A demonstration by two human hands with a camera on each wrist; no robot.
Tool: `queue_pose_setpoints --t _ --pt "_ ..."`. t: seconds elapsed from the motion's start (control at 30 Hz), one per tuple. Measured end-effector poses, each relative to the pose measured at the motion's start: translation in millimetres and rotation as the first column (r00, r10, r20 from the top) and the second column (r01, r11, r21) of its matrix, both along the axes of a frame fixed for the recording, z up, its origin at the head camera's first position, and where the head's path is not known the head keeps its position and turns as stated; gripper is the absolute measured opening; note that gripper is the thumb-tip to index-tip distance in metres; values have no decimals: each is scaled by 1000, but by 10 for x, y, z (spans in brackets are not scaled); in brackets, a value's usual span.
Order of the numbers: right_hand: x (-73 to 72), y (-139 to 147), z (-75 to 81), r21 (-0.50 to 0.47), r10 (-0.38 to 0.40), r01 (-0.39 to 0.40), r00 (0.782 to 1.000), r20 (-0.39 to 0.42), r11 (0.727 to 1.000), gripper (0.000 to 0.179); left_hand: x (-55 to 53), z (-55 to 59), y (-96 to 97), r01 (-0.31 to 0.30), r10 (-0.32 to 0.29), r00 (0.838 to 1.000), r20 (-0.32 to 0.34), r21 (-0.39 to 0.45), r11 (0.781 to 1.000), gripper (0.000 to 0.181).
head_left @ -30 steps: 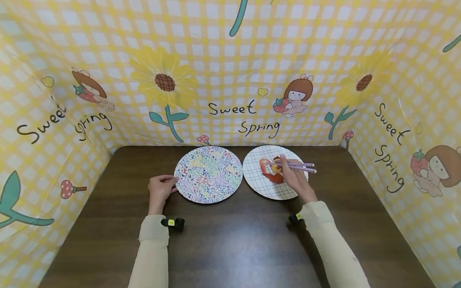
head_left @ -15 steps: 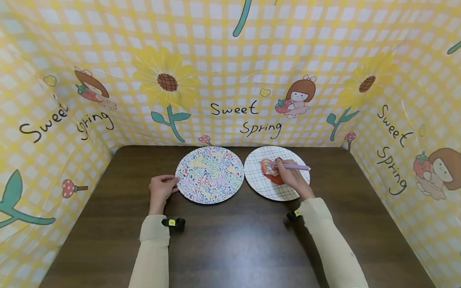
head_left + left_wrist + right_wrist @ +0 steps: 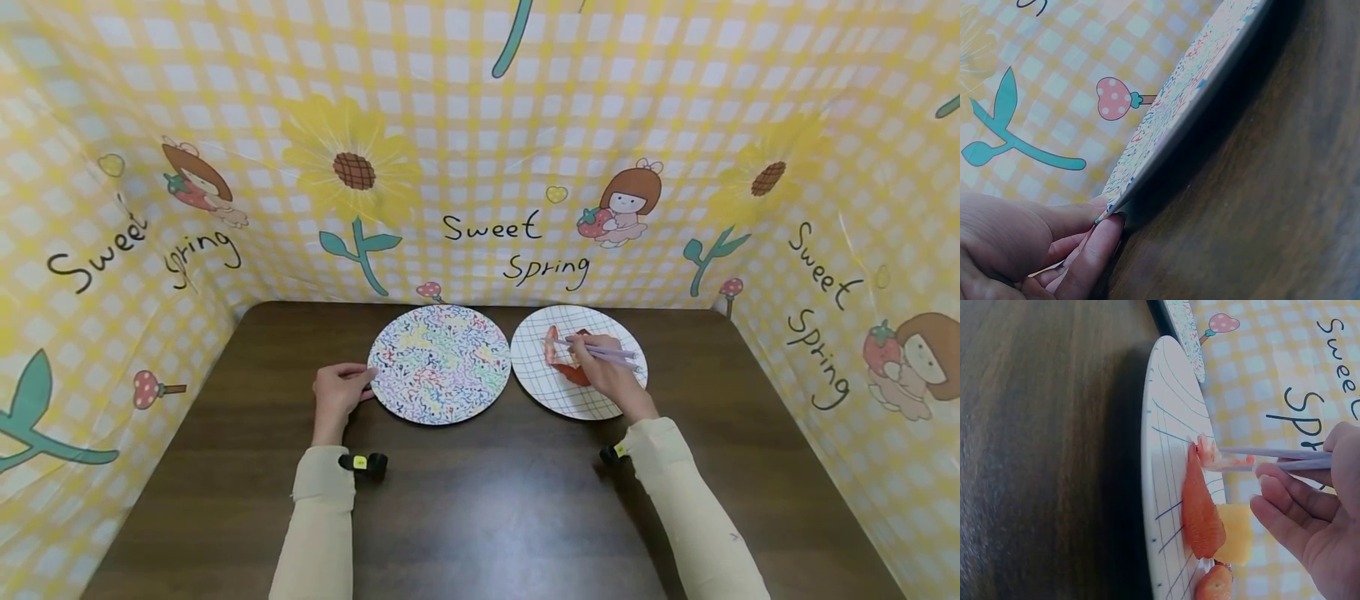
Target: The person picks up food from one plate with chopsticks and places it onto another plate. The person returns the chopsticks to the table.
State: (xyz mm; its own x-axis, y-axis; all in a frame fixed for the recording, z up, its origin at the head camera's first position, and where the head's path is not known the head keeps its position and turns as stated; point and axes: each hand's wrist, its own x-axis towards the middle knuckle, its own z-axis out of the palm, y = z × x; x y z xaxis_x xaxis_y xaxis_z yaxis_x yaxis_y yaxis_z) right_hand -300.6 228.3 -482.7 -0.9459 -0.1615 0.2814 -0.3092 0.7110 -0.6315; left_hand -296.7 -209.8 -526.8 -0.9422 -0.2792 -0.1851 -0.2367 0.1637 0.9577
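My left hand (image 3: 339, 396) pinches the left rim of a round plate (image 3: 438, 365) with a multicoloured squiggle pattern; thumb above and fingers below show in the left wrist view. In my right hand (image 3: 617, 382) is a pair of purple chopsticks (image 3: 611, 352), held over a white plate with blue grid lines (image 3: 528, 367). The chopstick tips lie on either side of a pinkish shrimp (image 3: 1213, 456); how firmly they grip it I cannot tell. Beside the shrimp are a tapered orange-red piece (image 3: 1200, 512), a yellow block (image 3: 1235, 534) and another orange-red piece (image 3: 1214, 584).
Both plates stand side by side at the back of a dark wooden table (image 3: 480, 508). A yellow checked cloth (image 3: 487, 150) with printed figures rises behind and along both sides. Each wrist carries a black camera, such as the left one (image 3: 367, 465).
The chopsticks have shifted slightly, closing together and then showing apart again at the shrimp, which now looks narrower and more upright. My left hand keeps its hold on the rim.
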Motion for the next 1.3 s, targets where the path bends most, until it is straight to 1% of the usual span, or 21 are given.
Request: queue_pose_setpoints --t 0.1,0.23,0.33,0.5,0.6,0.7,0.8,0.93,1.0,1.13,1.2,1.3 --pt "-22 5 -36 -50 -33 33 999 8 998 39 -2 -5 0 1 -1 1000 7 -3 1000 33" --pt "-67 15 -101 -93 -63 66 997 42 993 43 -7 -23 -7 4 -4 1000 20 -6 1000 33" --pt "-80 13 -117 -83 -58 60 998 27 995 41 -15 -34 -9 10 -9 1000 16 -3 1000 34" --pt "-79 2 -95 -53 -6 3 998 -70 999 39 -49 -23 -12 8 -7 1000 12 -16 1000 35" --pt "-72 -1 -93 -56 26 -34 990 -137 998 39 -57 -4 -12 4 -4 1000 8 -21 1000 35" --pt "-43 -13 -81 -53 43 -54 983 -181 997 41 -39 0 -8 4 -3 1000 7 -17 1000 34" --pt "-11 -37 -61 -29 71 -80 967 -246 996 41 -21 0 -5 6 -6 1000 12 -15 1000 33" --pt "27 -73 -31 28 126 -123 932 -340 992 35 -14 -8 0 3 -3 1000 12 -22 1000 33" --pt "40 -90 -17 59 150 -137 918 -368 989 31 -17 -10 -4 4 -3 1000 9 -26 1000 33" --pt "51 -104 -1 109 196 -166 897 -395 980 24 -25 -8 -15 4 -3 1000 11 -35 999 34" --pt "44 -101 -4 142 230 -187 880 -416 972 22 -25 -7 -13 5 -4 1000 13 -36 999 34" --pt "33 -94 -12 189 283 -219 845 -453 957 14 -20 -9 -8 3 -3 1000 14 -37 999 35"
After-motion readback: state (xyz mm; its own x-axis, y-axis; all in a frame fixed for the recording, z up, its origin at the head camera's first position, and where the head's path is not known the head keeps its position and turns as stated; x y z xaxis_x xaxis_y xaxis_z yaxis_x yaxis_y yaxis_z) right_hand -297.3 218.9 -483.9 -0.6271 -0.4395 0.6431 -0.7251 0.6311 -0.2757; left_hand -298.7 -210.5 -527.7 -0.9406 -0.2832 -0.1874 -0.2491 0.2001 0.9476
